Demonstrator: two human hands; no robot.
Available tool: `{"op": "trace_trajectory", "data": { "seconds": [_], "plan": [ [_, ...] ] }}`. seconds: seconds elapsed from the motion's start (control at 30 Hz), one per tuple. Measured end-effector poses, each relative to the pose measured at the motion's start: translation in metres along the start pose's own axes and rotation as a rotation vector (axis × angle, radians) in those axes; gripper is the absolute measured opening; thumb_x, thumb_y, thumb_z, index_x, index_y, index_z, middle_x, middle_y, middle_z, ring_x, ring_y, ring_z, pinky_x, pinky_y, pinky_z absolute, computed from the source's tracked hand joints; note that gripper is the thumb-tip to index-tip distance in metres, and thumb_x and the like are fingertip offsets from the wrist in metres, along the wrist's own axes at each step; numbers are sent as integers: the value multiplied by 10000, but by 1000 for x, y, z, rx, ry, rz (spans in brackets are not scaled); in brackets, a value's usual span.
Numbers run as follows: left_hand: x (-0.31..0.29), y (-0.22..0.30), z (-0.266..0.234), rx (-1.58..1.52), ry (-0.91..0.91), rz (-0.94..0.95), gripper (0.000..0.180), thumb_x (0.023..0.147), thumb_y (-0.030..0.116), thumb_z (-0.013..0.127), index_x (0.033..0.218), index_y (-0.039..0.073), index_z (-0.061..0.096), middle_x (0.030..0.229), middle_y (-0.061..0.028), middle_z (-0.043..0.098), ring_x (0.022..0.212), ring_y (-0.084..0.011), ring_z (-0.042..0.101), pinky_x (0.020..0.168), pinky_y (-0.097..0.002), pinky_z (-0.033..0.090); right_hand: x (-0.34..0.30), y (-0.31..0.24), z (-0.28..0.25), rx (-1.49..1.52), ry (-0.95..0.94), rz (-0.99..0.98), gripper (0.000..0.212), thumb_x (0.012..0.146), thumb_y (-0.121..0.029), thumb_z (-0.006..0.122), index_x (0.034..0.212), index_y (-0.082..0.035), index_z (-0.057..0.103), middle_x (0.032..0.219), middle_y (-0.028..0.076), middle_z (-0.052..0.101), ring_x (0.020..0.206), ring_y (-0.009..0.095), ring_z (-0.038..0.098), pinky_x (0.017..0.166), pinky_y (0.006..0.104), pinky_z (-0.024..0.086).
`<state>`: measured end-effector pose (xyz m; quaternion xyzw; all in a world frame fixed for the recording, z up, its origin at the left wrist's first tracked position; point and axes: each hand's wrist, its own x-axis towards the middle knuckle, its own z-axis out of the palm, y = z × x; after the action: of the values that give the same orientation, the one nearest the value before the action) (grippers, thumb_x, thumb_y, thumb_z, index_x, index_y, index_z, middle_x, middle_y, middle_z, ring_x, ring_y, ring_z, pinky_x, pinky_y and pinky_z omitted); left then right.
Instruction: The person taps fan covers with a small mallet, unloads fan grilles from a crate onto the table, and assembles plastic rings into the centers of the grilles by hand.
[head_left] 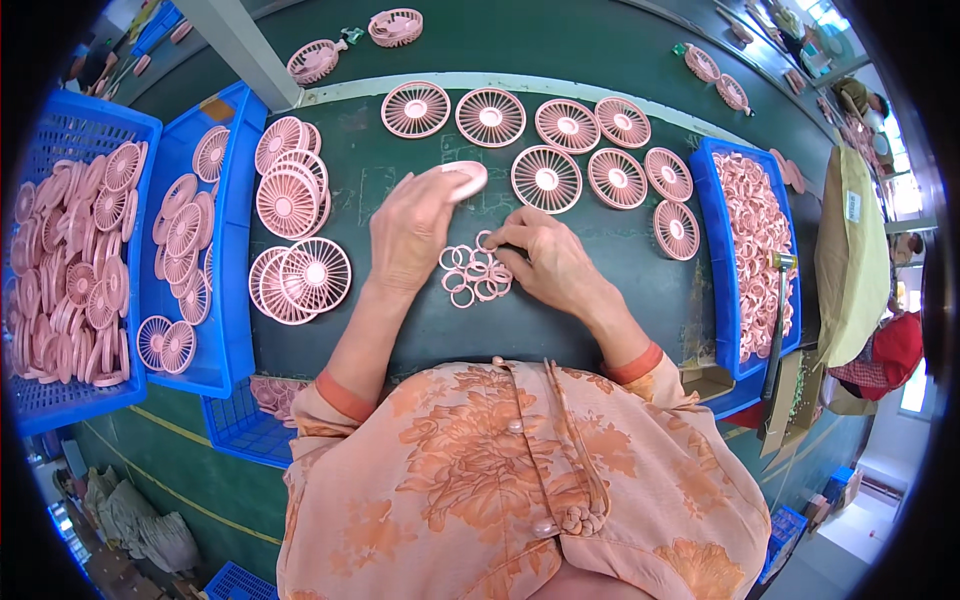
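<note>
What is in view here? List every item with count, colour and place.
fan grilles on table: about nine, pink, laid flat across the far table
stacked fan grilles: several, pink, left of the hands
small rings: a cluster, pink, between the hands
ring bin: one, blue, right, full of pink rings
grille bins: two, blue, left
hammer: one, right bin edge
left hand: holds a pink round cap
right hand: fingers on the rings

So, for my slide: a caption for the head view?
Left hand holds a pink disc; right hand picks among small pink rings.
</note>
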<state>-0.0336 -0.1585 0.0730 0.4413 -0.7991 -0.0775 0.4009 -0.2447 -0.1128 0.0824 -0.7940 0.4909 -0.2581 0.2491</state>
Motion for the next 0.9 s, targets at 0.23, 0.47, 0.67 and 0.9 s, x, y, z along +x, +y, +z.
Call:
{"op": "trace_trajectory", "data": {
  "seconds": [0.23, 0.47, 0.67, 0.9],
  "plan": [
    [-7, 6, -9, -25, -282, -54, 452, 892, 59, 683, 1337, 120, 640, 1449, -123, 585, 1408, -369, 482, 1191, -555, 350, -1, -3, -3, 72, -33, 27, 111, 843, -120, 782, 932, -56, 763, 973, 120, 663, 911, 317, 676, 803, 413, 541],
    [4, -15, -75, 263, 44, -312, 776, 753, 178, 854, 1448, 83, 524, 1463, -232, 520, 1362, -411, 496, 1133, -460, 414, -6, -4, -15, 253, 1, 62, 89, 903, -74, 753, 902, 7, 716, 987, 70, 679, 721, 120, 632, 650, 272, 524],
    [-19, -57, -111, 313, 121, -553, 872, 725, 222, 904, 1461, 7, 490, 1272, -224, 590, 1185, -392, 567, 1025, -438, 469, -4, -13, -17, 1044, -28, 411, 159, 1065, -176, 603, 1084, -21, 637, 1146, 78, 715, 907, 89, 704, 771, 214, 591],
    [-20, -22, -103, -123, 375, -633, 579, 795, 302, 917, 1211, 2, 650, 1086, -106, 676, 997, -206, 666, 834, -382, 553, -4, -16, -10, 1387, -122, 355, 157, 1086, -216, 565, 1098, -62, 596, 997, 17, 678, 866, 60, 677, 774, 225, 576]
  ]
}}
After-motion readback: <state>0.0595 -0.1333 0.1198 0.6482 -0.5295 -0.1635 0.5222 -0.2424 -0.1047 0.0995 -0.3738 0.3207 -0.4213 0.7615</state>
